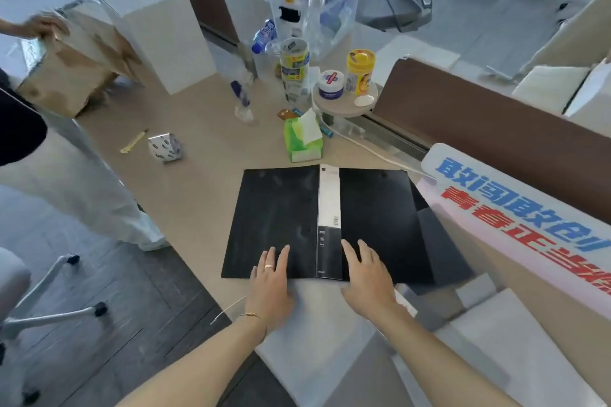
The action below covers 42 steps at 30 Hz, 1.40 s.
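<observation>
A black folder (277, 208) lies spread flat on the beige table (198, 195), cover side up, with a white and black label strip down its spine. My left hand (269, 281) rests with straight fingers on the near edge of the folder's left half. My right hand (368, 274) lies flat on the near edge of the right half, just right of the spine. Both palms sit over a white sheet (317, 334) at the table's front.
Behind the folder stand a green tissue pack (302, 139), a small patterned carton (164, 147), wipe canisters (295, 68) and a clear bin of bottles (314, 6). A printed white sign (515, 218) leans at the right. Another person's hand (43, 26) holds a brown paper bag at the far left.
</observation>
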{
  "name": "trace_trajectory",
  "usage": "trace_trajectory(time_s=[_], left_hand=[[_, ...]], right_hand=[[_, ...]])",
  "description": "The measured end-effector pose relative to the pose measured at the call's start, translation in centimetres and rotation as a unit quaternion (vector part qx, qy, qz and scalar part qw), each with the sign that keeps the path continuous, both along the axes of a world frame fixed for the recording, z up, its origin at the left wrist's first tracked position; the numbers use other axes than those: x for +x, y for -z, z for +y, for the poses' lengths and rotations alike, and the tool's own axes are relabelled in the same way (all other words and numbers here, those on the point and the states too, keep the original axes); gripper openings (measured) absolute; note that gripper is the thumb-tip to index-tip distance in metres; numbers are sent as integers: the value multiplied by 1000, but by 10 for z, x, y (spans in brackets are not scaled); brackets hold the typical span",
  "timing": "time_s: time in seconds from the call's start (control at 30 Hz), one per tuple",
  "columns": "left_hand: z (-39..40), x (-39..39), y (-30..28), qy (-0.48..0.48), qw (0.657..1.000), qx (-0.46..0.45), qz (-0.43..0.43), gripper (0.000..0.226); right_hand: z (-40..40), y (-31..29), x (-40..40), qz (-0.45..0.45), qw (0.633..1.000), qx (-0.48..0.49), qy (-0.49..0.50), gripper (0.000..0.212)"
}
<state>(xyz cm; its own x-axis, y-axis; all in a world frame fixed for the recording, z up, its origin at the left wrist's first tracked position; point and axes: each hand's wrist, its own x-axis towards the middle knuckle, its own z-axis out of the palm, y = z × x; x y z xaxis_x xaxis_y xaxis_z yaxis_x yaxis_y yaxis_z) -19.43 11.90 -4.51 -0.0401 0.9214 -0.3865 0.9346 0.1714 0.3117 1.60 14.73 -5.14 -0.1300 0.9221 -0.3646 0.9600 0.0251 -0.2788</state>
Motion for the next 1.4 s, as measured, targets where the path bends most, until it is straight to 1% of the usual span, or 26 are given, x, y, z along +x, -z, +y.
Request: trace_trajectory(time_s=[0.07, 0.17, 0.3, 0.37, 0.43, 0.53, 0.57, 0.7, 0.8, 0.9, 0.97, 1.03, 1.1, 1.17, 1.23, 1.27, 1.3, 1.33, 1.4], left_hand=[[-2, -6, 4, -6, 1000, 2, -12, 88], [-6, -14, 8, -16, 999, 9, -34, 84], [-3, -22, 9, -18, 999, 13, -48, 82], [-3, -22, 6, -18, 998, 17, -52, 82], [-2, -21, 4, -10, 998, 23, -50, 81], [2, -20, 0, -5, 998, 36, -45, 80], [4, -19, -3, -6, 998, 40, -50, 80], [15, -15, -20, -4, 993, 93, -77, 78], [24, -10, -38, -13, 988, 121, -100, 70], [33, -1, -63, -26, 976, 161, -145, 58], [36, 6, -79, -32, 967, 167, -189, 55], [35, 12, -92, -23, 960, 161, -228, 54], [30, 23, -104, 0, 953, 151, -264, 59], [23, 38, -115, 18, 944, 129, -304, 69], [15, 57, -123, 24, 938, 104, -331, 81], [11, 65, -126, 24, 940, 104, -324, 86], [6, 72, -129, 21, 944, 124, -305, 87], [2, 77, -130, 12, 947, 158, -281, 82], [-2, 82, -133, -36, 936, 235, -258, 59]], right_hand=[[8, 10, -10, -49, 998, -8, -34, 101], [14, 22, -21, -101, 994, -5, -53, 103], [15, 20, -25, -155, 984, -13, -88, 88], [14, 18, -25, -164, 980, -6, -108, 89], [15, 17, -22, -163, 980, 23, -112, 89], [20, 4, -16, -147, 982, 66, -99, 87], [22, -4, -14, -138, 983, 84, -89, 84], [46, -54, -2, -48, 987, 148, -31, 53], [63, -100, 13, 27, 983, 180, 0, 38], [75, -146, 25, 118, 966, 214, 80, 32], [82, -170, 32, 160, 959, 206, 107, 29], [85, -188, 38, 230, 947, 179, 137, 31], [82, -206, 42, 329, 914, 147, 187, 31], [77, -223, 43, 423, 864, 110, 252, 27], [71, -235, 44, 497, 809, 78, 304, 27], [67, -238, 44, 524, 784, 67, 325, 26], [64, -240, 45, 540, 768, 60, 339, 25], [60, -239, 47, 546, 760, 59, 347, 25], [51, -240, 50, 548, 761, 58, 342, 24]])
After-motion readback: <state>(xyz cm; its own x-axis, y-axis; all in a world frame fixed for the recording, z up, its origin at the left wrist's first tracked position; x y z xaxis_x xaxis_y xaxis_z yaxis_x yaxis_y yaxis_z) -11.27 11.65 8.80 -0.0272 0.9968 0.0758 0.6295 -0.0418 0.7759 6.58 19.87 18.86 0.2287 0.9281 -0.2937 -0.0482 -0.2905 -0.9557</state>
